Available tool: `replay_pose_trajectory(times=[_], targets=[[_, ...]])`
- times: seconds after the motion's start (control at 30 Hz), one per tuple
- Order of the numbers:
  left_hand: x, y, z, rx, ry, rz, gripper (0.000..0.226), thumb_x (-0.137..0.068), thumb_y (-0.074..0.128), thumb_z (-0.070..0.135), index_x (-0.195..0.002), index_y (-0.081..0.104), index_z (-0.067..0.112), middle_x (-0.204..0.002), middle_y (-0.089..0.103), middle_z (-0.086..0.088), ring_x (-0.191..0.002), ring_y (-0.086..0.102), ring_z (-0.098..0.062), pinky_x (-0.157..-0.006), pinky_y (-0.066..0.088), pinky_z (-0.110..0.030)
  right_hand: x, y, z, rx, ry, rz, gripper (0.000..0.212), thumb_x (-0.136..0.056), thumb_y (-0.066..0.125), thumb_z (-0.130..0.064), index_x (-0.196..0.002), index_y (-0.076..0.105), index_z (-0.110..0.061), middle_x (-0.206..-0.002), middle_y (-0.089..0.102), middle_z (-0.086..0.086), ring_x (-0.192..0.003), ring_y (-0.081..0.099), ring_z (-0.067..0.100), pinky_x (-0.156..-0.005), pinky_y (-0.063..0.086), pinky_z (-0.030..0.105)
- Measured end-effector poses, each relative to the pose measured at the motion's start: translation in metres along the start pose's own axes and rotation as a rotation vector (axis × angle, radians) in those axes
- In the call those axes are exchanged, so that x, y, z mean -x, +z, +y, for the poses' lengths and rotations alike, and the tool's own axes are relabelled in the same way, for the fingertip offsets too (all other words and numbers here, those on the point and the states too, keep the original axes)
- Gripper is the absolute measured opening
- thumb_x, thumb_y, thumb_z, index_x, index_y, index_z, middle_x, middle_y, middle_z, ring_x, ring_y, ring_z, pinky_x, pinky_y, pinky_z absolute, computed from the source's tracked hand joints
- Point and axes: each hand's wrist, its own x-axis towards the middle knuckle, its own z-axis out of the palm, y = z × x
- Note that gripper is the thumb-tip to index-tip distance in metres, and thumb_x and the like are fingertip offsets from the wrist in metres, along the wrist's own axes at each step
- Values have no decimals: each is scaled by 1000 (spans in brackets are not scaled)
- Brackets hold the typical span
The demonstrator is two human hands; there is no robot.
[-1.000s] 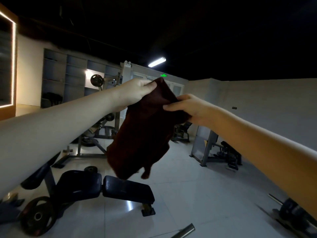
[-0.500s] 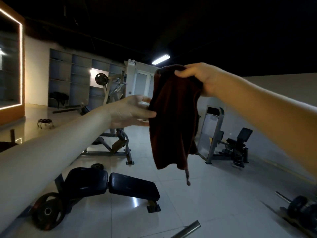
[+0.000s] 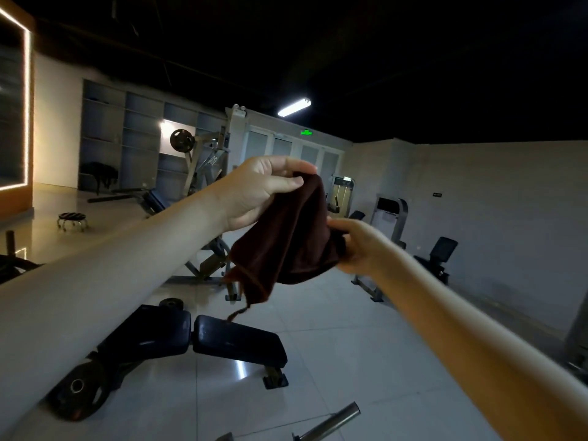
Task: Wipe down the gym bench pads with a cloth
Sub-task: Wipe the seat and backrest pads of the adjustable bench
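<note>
A dark brown cloth (image 3: 291, 237) hangs in the air in front of me, stretched between both hands. My left hand (image 3: 257, 189) pinches its upper edge with thumb and fingers. My right hand (image 3: 356, 246) grips its lower right side. A loose thread dangles from the cloth's bottom corner. Below, on the floor, stands a black gym bench with a seat pad (image 3: 238, 342) and a back pad (image 3: 152, 335); my left forearm hides part of the back pad.
A weight plate (image 3: 79, 389) lies by the bench's left end. A metal bar (image 3: 331, 421) sticks out at the bottom. A plate-loaded machine (image 3: 203, 160) stands behind, other machines (image 3: 391, 224) and a seat (image 3: 439, 253) to the right. Pale tiled floor (image 3: 350, 361) lies between.
My right hand has come down from above with the cloth to its lower right side. My left hand, empty half a second ago, now pinches the cloth's top edge.
</note>
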Motion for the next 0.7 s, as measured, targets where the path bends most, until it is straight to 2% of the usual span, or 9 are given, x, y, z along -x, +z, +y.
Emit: replay_pose_trajectory(times=[0.1, 0.17, 0.23, 0.33, 0.4, 0.47, 0.53, 0.6, 0.7], targets=[[0, -1, 2, 20, -10, 23, 26, -95, 49, -2, -106, 67, 13, -89, 72, -3, -84, 70, -13, -71, 55, -22, -3, 6, 40, -203, 80, -48, 46, -93, 55, -37, -107, 55, 6, -95, 64, 16, -90, 64, 27, -80, 57, 35], [1, -1, 4, 24, -15, 38, 26, -95, 48, -2, -107, 66, 12, -92, 71, -4, -84, 70, -13, -71, 56, -22, -4, 12, 67, -296, 116, -139, 61, -91, 52, -51, -116, 57, 4, -105, 67, 20, -100, 65, 33, -93, 51, 45], [1, -2, 5, 18, -16, 50, 26, -95, 48, -2, -108, 66, 12, -94, 69, -4, -84, 69, -13, -72, 57, -22, -1, 16, 90, -354, 117, -270, 78, -85, 48, -64, -131, 52, -2, -120, 64, 20, -109, 63, 35, -98, 45, 50], [1, -4, 6, -6, -18, 80, 26, -96, 48, 0, -109, 66, 13, -98, 68, -4, -87, 67, -13, -76, 57, -23, 5, 21, 111, -487, -1, -473, 86, -82, 40, -73, -134, 53, -5, -136, 56, 19, -129, 50, 35, -110, 31, 54], [0, -6, 5, -15, -17, 121, 26, -97, 48, 0, -109, 66, 13, -102, 67, -6, -88, 66, -13, -76, 57, -23, 12, 27, 115, -635, -93, -555, 90, -77, 45, -77, -130, 59, -6, -139, 52, 20, -130, 48, 38, -111, 28, 56], [0, -7, 4, -16, -15, 172, 26, -97, 48, 0, -109, 66, 14, -102, 67, -6, -85, 67, -11, -71, 56, -21, 17, 32, 114, -710, -164, -574, 97, -65, 56, -80, -128, 62, -7, -139, 52, 19, -125, 52, 40, -107, 36, 55], [0, -10, 3, -9, -15, 216, 26, -97, 47, -1, -109, 65, 13, -101, 67, -4, -83, 67, -9, -68, 55, -19, 24, 36, 108, -690, -204, -560, 97, -56, 70, -75, -125, 65, -8, -131, 59, 18, -114, 61, 37, -95, 49, 48], [0, -15, 1, 6, -22, 243, 26, -96, 47, -2, -110, 64, 11, -100, 66, -3, -82, 66, -8, -66, 54, -18, 28, 37, 102, -617, -216, -507, 78, -61, 80, -59, -120, 67, -9, -114, 67, 16, -94, 67, 31, -78, 56, 39], [3, -23, -2, 13, -28, 270, 27, -96, 47, -5, -113, 63, 9, -104, 65, -5, -88, 65, -10, -69, 54, -17, 28, 32, 91, -523, -133, -422, 47, -80, 71, -33, -119, 59, -9, -94, 68, 13, -74, 66, 22, -60, 55, 30]])
